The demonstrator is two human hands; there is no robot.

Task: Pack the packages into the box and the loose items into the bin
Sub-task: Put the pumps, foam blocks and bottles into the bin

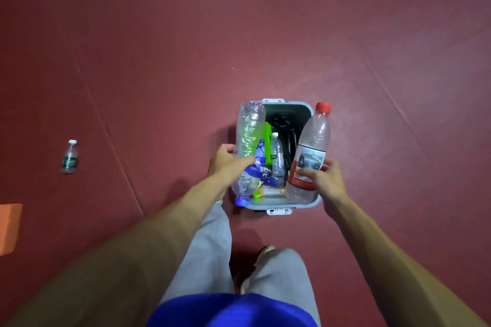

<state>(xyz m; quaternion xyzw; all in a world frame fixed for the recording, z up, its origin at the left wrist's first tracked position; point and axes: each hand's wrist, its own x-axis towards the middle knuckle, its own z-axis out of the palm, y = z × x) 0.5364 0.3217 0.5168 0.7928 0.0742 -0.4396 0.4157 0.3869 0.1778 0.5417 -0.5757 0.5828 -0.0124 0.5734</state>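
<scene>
Left of frame: small clear plastic bottle w/ green label (70,156) on dark red floor (265,34), well apart from the rest. Centre: left hand (225,162), fingers wrapped round crumpled clear plastic bottle w/ blue cap (248,141), over left rim of pale grey plastic bin (268,202). Right hand (324,180), fingers gripping clear red-capped plastic bottle (314,141), over bin's right side.

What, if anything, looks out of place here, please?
A small green-labelled bottle sits alone on the floor, well left of the bin. The blue-capped bottle in the left hand looks crumpled; the red-capped bottle in the right hand looks intact.
</scene>
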